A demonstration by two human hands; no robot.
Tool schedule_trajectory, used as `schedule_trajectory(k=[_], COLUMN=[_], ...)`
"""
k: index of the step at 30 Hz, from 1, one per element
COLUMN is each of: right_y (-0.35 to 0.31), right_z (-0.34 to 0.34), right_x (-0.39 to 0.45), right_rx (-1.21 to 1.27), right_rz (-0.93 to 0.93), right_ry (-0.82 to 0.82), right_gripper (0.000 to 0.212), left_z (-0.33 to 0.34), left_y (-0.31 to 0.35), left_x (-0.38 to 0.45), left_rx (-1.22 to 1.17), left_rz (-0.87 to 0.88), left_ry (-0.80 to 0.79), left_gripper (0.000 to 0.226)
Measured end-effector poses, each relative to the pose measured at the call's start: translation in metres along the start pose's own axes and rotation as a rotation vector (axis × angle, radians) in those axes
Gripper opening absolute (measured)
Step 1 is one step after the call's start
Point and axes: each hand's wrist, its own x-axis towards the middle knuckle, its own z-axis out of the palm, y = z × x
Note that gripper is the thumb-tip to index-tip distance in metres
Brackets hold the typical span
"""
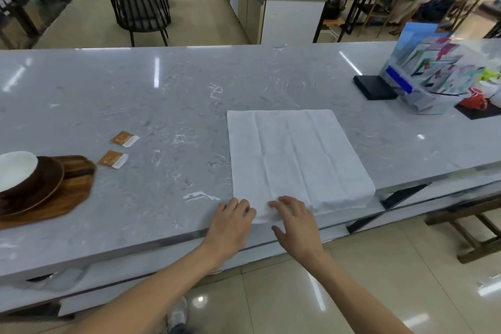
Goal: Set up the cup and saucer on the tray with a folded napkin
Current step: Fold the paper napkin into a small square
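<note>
A white napkin (295,157) lies spread flat on the grey marble counter (168,106), creased from earlier folds. My left hand (230,228) and my right hand (295,219) both rest at its near left corner by the counter's front edge, fingers bent over the cloth; whether they pinch it I cannot tell. At the far left a wooden tray (62,200) carries a dark brown saucer (40,187) with a white cup (15,169) on it, partly cut off by the frame edge.
Two small orange sachets (123,139) (112,159) lie between the tray and the napkin. At the right stand a brochure holder (423,73), a black box (375,87) and a red item (474,100). Chairs and another counter stand behind.
</note>
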Motion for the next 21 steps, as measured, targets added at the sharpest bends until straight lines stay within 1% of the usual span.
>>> schedule_trajectory(k=[1,2,5,9,13,14,16,18,19,21], right_y=[0.019,0.037,0.044,0.071,0.111,0.122,0.140,0.157,0.163,0.167], right_z=[-0.004,-0.009,-0.010,-0.027,-0.062,-0.072,-0.094,-0.115,-0.126,-0.149], right_x=[0.002,0.005,0.008,0.008,0.016,0.017,0.019,0.026,0.031,0.048], right_rx=[0.012,0.017,0.051,0.092,0.112,0.114,0.127,0.139,0.155,0.293], right_rz=[-0.015,-0.025,-0.035,-0.001,0.074,0.088,0.093,0.059,0.031,0.030], right_ry=[0.007,0.015,0.067,0.157,0.218,0.238,0.307,0.387,0.409,0.382], right_gripper=[0.061,0.060,0.055,0.053,0.057,0.055,0.042,0.025,0.021,0.022], left_z=[-0.003,-0.005,-0.014,-0.038,-0.071,-0.077,-0.088,-0.094,-0.097,-0.104], left_y=[0.010,0.020,0.008,-0.003,-0.028,-0.036,-0.053,-0.070,-0.077,-0.091], left_x=[0.014,0.028,0.030,0.038,0.050,0.052,0.056,0.063,0.069,0.082], left_rx=[-0.029,-0.086,-0.283,-0.517,-0.614,-0.633,-0.661,-0.698,-0.719,-0.753], left_rz=[-0.001,-0.009,-0.097,-0.156,-0.235,-0.265,-0.324,-0.396,-0.428,-0.436], left_ry=[0.031,0.064,0.103,0.208,0.407,0.447,0.510,0.534,0.539,0.549], left_gripper=[0.016,0.009,0.024,0.019,0.010,0.009,0.008,0.010,0.013,0.020])
